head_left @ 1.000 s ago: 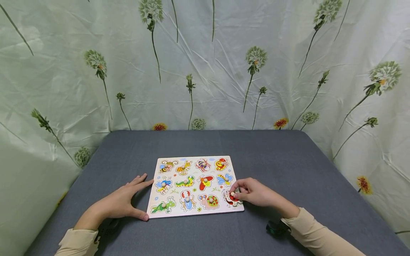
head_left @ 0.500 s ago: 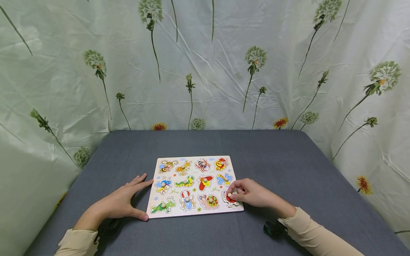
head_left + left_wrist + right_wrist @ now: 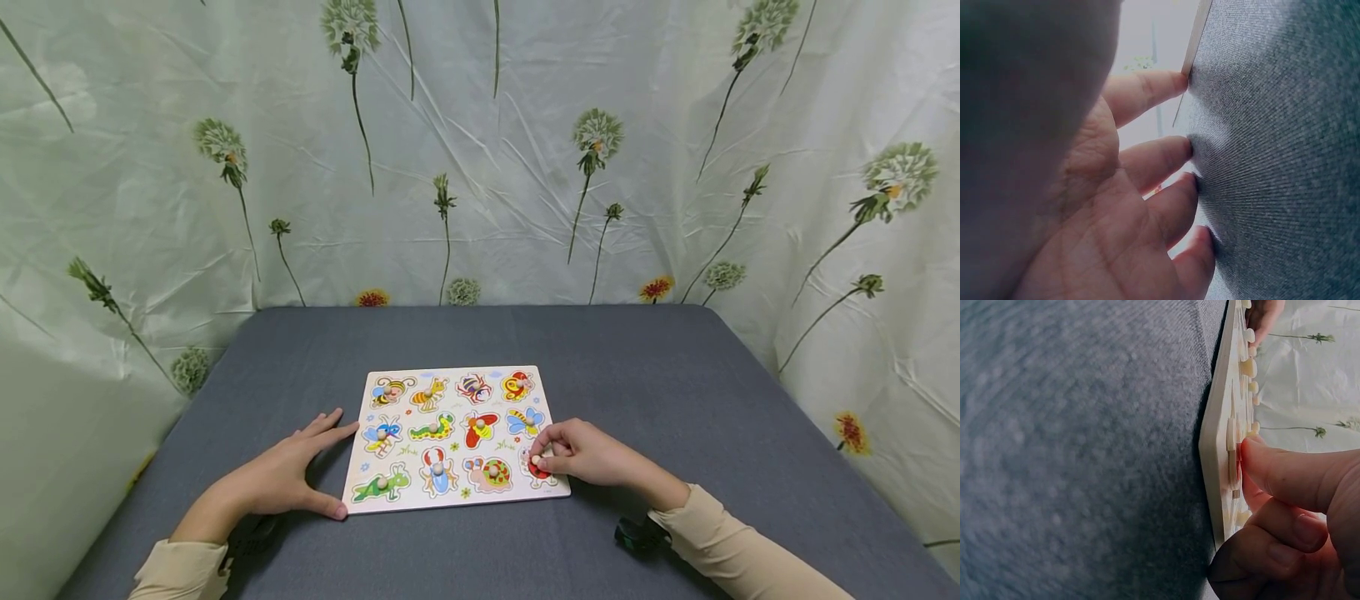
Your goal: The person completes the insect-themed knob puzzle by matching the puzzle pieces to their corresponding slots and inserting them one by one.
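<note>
- the right hand [image 3: 588, 454] rests at the near right corner of the puzzle board [image 3: 455, 436], wrist low on the grey table [image 3: 675, 392], fingers curled and pinching the small wooden knob of the red ladybird piece [image 3: 537, 468].
- that piece lies in the board's near right slot, in the front row; whether it is fully seated cannot be told.
- the left hand [image 3: 281, 475] lies flat on the table against the board's left edge, fingers straight and spread, grasping nothing; its thumb touches the near left corner, and a fingertip [image 3: 1175, 81] presses the board's edge.
- count: one board, twelve insect pieces in three rows of four, each with one knob; two hands, both in cream sleeves [image 3: 738, 554].
</note>
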Tool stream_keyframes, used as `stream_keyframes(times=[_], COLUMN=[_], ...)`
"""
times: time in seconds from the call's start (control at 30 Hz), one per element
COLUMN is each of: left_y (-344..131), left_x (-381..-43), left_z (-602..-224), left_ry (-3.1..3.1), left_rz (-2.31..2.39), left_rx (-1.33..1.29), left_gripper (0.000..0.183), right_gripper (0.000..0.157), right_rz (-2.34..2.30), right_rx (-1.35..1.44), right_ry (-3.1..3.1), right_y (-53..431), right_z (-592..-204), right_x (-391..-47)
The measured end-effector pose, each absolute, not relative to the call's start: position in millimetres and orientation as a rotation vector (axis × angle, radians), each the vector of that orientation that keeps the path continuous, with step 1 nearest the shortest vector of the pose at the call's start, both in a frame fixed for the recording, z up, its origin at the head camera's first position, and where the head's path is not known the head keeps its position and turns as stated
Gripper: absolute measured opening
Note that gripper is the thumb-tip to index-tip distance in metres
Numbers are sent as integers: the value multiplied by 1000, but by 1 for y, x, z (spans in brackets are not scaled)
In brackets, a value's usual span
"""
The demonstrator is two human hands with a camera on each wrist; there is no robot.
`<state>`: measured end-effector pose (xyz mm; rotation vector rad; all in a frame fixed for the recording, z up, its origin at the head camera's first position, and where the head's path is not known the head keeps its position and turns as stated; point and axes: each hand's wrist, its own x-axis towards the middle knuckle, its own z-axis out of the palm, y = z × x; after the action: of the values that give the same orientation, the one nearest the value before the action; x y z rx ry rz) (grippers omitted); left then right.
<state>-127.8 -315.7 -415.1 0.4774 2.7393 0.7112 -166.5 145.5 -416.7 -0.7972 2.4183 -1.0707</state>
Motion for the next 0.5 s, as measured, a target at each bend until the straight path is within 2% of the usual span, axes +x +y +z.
stream_keyframes(times=[0.5], left_y=[-314], left_x=[-127], left_z=[-412], left_ry=[2744], left_rz=[698], left_rx=[491], left_gripper=[123], right_gripper=[12], right_rz=[-1090], right_rx=[-775], right_ry=[2380], right_y=[144], right_z=[-414], right_x=[-169])
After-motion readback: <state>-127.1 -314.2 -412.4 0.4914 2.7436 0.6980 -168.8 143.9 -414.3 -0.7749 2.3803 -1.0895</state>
